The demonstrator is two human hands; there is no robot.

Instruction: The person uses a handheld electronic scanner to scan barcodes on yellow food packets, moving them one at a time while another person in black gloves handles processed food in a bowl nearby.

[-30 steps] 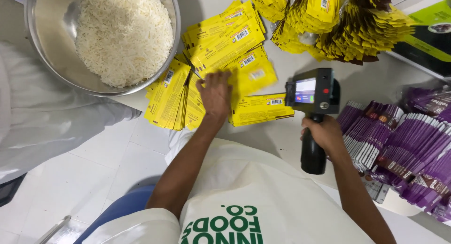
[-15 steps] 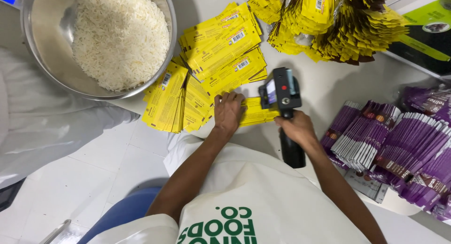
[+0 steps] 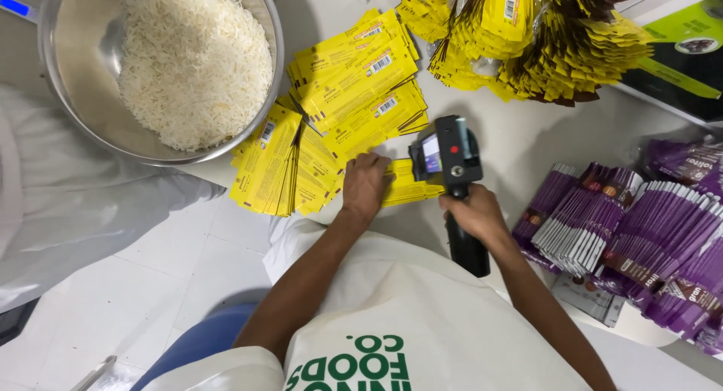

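Here, from the camera on the person's head, I look straight down onto a white table (image 3: 527, 146) crowded with packets; the left hand (image 3: 367, 184) lies palm down, fingers together and pressed flat on a yellow sachet (image 3: 410, 187) that rests on the table just at its near edge, directly in front of the person's white apron (image 3: 392, 308); the right hand (image 3: 474, 214) is wrapped tight around the grip of a black handheld printer (image 3: 450, 165), fingers curled shut on the handle, whose lower end sticks out towards the body; the printer's head, with its small lit screen facing up, sits over the right end of that same sachet, touching or just above it, I cannot tell which; to the left of the pressing hand a fan of flat yellow sachets (image 3: 331, 131) spreads over the table, overlapping one another, reaching up to the rim of a large steel bowl (image 3: 71, 105) filled with white rice (image 3: 192, 59); the bowl stands at the far left, partly overhanging a white cloth-covered shape (image 3: 75, 203); at the far edge, beyond the printer, a loose heap of more yellow packets (image 3: 542, 37) is piled; on the right, well apart from the left hand and near the right forearm, rows of purple sachets (image 3: 633, 225) stand packed on edge.
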